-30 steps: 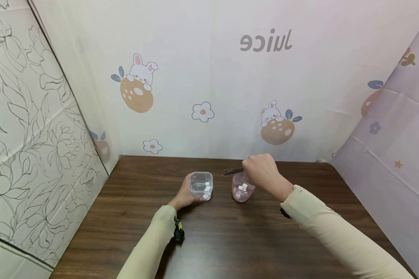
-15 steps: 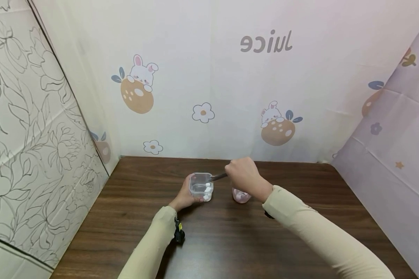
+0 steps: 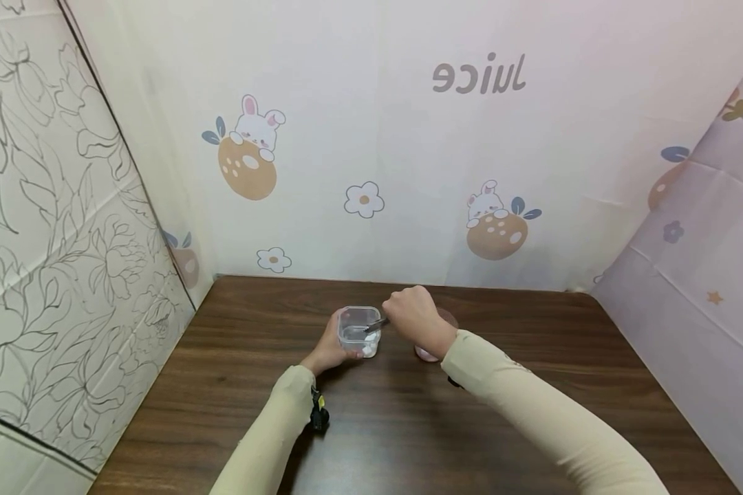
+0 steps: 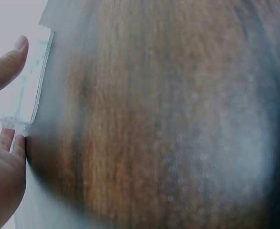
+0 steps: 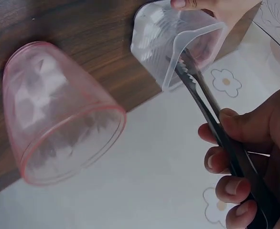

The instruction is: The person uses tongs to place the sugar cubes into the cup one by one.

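Note:
My left hand (image 3: 330,346) grips the side of a clear square plastic container (image 3: 351,338) standing on the table. Small white cubes (image 3: 369,349) lie along its right side. In the left wrist view the thumb (image 4: 8,67) presses the container's wall, with the fingers around the other side. My right hand (image 3: 413,315) holds dark metal tongs (image 5: 204,102), thumb on one arm and fingers on the other. Their serrated tips reach inside the container's mouth in the right wrist view; whether they touch a cube is hidden. A pink translucent cup (image 5: 59,114) with white pieces inside stands just right of the container.
The dark wooden table (image 3: 371,426) carries both vessels near its back edge. Behind it hangs a printed curtain (image 3: 322,137), with more patterned cloth at both sides. My right forearm (image 3: 520,399) crosses over the table and partly covers the cup in the head view.
My right hand has moved left and slightly down from above the pink cup, bringing the tongs' tips into the clear container. The left hand stays on the container.

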`<action>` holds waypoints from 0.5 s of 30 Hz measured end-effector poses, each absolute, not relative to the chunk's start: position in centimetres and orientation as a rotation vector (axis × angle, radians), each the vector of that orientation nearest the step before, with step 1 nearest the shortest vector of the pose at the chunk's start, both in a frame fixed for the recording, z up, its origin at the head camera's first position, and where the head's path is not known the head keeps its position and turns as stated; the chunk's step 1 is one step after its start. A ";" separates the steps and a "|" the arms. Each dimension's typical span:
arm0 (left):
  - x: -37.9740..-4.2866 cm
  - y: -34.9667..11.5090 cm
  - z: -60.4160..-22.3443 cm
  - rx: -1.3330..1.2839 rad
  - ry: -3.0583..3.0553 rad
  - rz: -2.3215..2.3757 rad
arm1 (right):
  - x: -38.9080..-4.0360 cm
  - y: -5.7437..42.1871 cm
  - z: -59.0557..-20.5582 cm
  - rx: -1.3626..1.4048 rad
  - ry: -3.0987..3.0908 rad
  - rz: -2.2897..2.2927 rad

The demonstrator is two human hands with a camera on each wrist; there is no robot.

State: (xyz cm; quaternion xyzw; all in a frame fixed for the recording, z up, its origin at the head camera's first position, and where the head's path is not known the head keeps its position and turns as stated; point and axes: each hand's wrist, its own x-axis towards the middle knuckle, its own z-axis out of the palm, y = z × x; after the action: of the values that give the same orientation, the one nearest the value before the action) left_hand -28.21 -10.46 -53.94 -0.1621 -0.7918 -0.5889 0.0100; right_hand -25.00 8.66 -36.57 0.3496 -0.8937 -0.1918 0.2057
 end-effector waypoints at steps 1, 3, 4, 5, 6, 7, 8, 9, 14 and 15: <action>-28.2 -10.5 -53.9 -0.512 -2.464 -1.841 | -25.0 8.5 -36.6 0.974 -2.493 -0.548; -28.3 -10.5 -53.9 -0.518 -2.464 -1.843 | -25.1 8.1 -36.8 0.967 -2.506 -0.588; -28.3 -10.5 -53.9 -0.520 -2.463 -1.845 | -25.1 7.9 -36.9 0.964 -2.516 -0.608; -28.3 -10.6 -53.9 -0.519 -2.466 -1.846 | -25.1 7.6 -36.9 0.961 -2.526 -0.625; -28.3 -10.6 -53.9 -0.517 -2.469 -1.845 | -25.2 7.5 -37.0 0.958 -2.534 -0.634; -28.3 -10.6 -53.9 -0.511 -2.475 -1.844 | -25.2 7.3 -37.1 0.955 -2.544 -0.644; -28.3 -10.6 -53.9 -0.506 -2.480 -1.842 | -25.2 7.1 -37.1 0.947 -2.555 -0.649; -28.3 -10.6 -53.9 -0.504 -2.482 -1.838 | -25.2 6.9 -37.1 0.943 -2.564 -0.649; -28.2 -10.6 -53.8 -0.503 -2.482 -1.848 | -25.3 6.1 -37.3 0.921 -2.599 -0.635; -28.2 -10.6 -53.8 -0.502 -2.484 -1.851 | -25.3 5.9 -37.4 0.919 -2.602 -0.638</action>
State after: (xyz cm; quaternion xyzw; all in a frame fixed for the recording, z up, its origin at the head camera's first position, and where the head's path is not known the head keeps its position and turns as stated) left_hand -28.17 -10.61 -53.76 -0.1600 -0.7915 -0.5898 0.0015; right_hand -25.33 5.93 -37.37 0.3205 -0.9078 -0.2225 0.1539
